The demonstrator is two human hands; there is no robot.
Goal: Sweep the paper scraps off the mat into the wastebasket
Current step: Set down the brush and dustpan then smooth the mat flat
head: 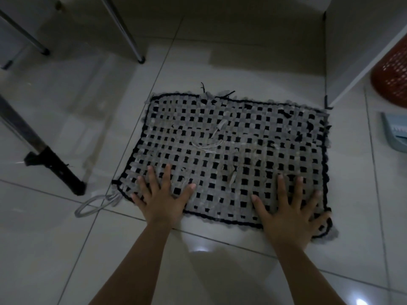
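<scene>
A woven black-and-grey checked mat (242, 119) lies flat on the tiled floor. Thin pale paper strips (207, 146) lie near its middle, and another scrap (232, 176) lies closer to me. My left hand (161, 199) rests palm down with fingers spread on the mat's near left corner. My right hand (288, 214) lies the same way on the near right part. Neither hand holds anything. An orange-red perforated wastebasket (393, 78) stands at the right edge, partly cut off.
A pale blue dustpan (395, 133) lies on the floor right of the mat. A white cabinet panel (352, 62) stands behind the mat's far right corner. Metal furniture legs (130, 38) and a black-footed leg (55, 166) stand to the left. A grey loop (92, 205) trails from the mat's corner.
</scene>
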